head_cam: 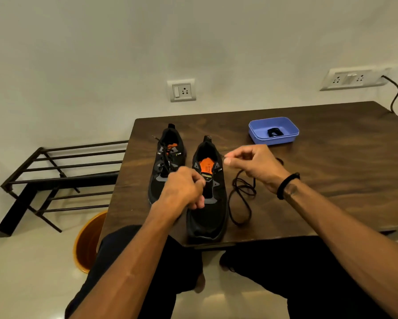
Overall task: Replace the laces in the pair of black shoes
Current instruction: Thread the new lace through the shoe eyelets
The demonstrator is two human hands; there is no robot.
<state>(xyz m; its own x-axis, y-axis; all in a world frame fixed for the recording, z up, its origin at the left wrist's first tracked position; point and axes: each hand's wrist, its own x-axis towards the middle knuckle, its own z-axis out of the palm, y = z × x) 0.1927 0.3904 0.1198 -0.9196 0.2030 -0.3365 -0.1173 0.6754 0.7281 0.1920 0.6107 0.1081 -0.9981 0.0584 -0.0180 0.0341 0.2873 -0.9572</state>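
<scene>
Two black shoes with orange insoles stand on the dark wooden table (pixel 331 171), toes toward me. The left shoe (pixel 168 148) still carries a black lace. The right shoe (pixel 208 210) has bare eyelets. My left hand (pixel 184 189) sits over the right shoe's lower eyelets with its fingers curled, seemingly pinching a lace end; the contact is hidden. My right hand (pixel 253 164) pinches a lace tip between thumb and forefinger beside that shoe's collar. A loose black lace (pixel 241 196) trails in loops on the table to the right of the shoe.
A blue plastic tray (pixel 274 139) at the back of the table holds a bundled black lace (pixel 273 132). A black metal rack (pixel 55 178) stands to the left on the floor, and an orange bucket (pixel 87 242) sits below the table's corner. A cable (pixel 395 95) hangs from the wall socket.
</scene>
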